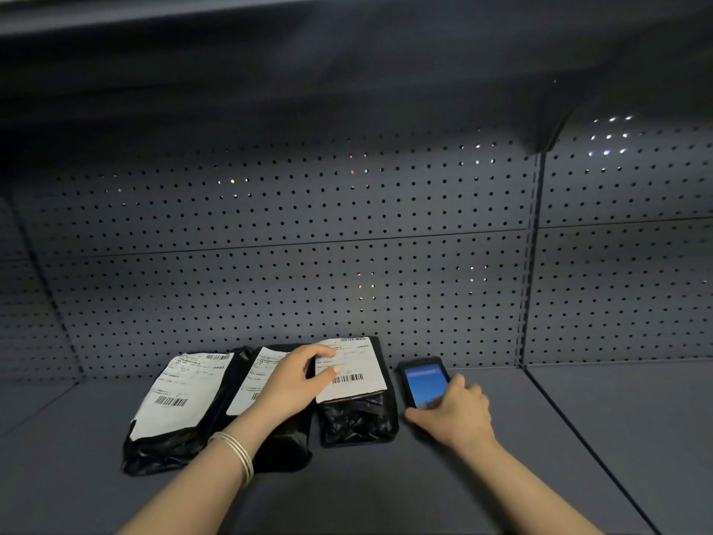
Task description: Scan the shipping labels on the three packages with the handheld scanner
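Note:
Three black plastic packages with white shipping labels lie side by side on a grey shelf (386, 488): the left package (177, 411), the middle package (266, 376) and the right package (357, 391). My left hand (295, 384) lies across the middle package, with its fingertips on the right package's label. The handheld scanner (422, 380), black with a lit blue screen, lies flat on the shelf to the right of the packages. My right hand (457, 413) closes around the scanner's near end, covering its lower part.
A grey pegboard back wall (308, 245) rises right behind the packages. A vertical upright (528, 264) and a seam in the shelf divide off another shelf bay (636, 418) to the right. An upper shelf (270, 52) hangs overhead.

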Action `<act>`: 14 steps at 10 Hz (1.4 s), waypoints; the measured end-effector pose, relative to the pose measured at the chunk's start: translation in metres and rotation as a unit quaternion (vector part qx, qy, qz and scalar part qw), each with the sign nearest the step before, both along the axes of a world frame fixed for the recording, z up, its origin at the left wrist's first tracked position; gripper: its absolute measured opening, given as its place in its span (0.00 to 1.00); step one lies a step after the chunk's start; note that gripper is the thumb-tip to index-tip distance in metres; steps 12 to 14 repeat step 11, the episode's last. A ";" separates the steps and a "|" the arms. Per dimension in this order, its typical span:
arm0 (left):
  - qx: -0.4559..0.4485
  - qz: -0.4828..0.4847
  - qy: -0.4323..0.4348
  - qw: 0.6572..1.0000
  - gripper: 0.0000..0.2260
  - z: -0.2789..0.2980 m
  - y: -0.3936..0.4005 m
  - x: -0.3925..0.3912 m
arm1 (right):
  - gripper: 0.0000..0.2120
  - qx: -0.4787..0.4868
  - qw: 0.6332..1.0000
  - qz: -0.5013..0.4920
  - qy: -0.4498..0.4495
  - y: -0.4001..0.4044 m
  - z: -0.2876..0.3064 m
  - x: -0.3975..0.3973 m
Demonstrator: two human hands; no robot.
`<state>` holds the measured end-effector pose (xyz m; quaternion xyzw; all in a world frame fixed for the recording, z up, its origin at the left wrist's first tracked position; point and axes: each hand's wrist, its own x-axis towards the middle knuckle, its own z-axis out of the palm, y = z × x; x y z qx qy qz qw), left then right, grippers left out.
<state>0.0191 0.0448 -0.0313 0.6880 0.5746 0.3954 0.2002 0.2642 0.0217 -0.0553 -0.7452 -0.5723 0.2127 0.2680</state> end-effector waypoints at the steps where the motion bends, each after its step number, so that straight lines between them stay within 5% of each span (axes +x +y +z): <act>1: -0.004 -0.003 -0.001 1.000 0.11 0.000 -0.001 0.000 | 0.34 -0.013 1.000 0.002 -0.018 0.000 -0.003 0.001; 8: -0.045 -0.043 0.026 0.998 0.09 0.010 0.003 -0.014 | 0.42 -0.034 0.996 -0.006 -0.084 0.001 -0.008 -0.005; 10: -0.025 -0.063 -0.057 0.996 0.07 0.018 -0.002 -0.026 | 0.46 -0.026 0.997 -0.028 -0.069 -0.005 0.005 -0.009; 11: -0.042 -0.094 -0.155 0.983 0.11 0.027 -0.011 -0.035 | 0.40 0.027 0.999 -0.023 -0.003 -0.002 0.023 -0.003; 14: -0.042 -0.094 -0.155 0.983 0.11 0.027 -0.011 -0.035 | 0.40 0.027 0.999 -0.023 -0.003 -0.002 0.023 -0.003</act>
